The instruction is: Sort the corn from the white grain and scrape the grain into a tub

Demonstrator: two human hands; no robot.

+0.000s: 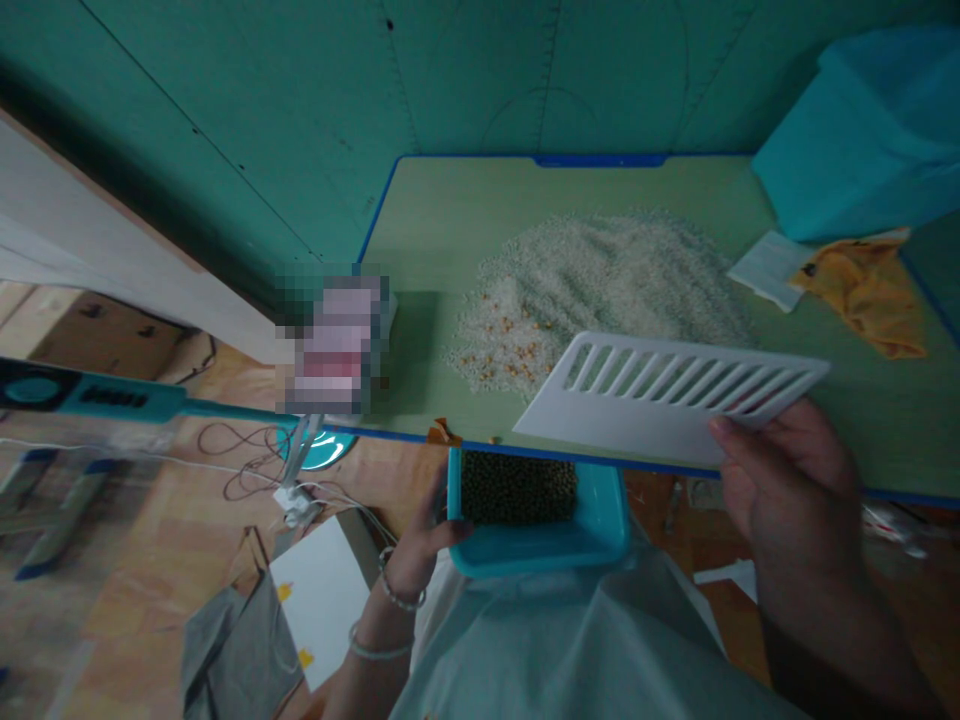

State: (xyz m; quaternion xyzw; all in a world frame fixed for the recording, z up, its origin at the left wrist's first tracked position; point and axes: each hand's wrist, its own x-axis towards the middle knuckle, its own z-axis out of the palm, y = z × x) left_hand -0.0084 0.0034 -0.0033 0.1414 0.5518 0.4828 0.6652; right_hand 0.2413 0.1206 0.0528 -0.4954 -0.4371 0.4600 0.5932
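My right hand (795, 470) grips a white slotted scraper (637, 405) by its right end, thumb on its face. The scraper hangs tilted over the near part of the table, in front of a broad heap of white granules (622, 275). Some yellow-orange grains (510, 340) lie among the granules at the heap's left. My left hand (439, 515) is closed on the left rim of a turquoise tub (540, 557), just below the table's front edge. Dark greenish pellets (517, 488) fill the tub's left and back part.
A turquoise bin (862, 140) stands at the table's back right, beside an orange cloth (885, 295) and a white packet (769, 268). A blurred-out pinkish object (337, 340) is at the left edge. Cables and a white power strip (296, 500) lie below left.
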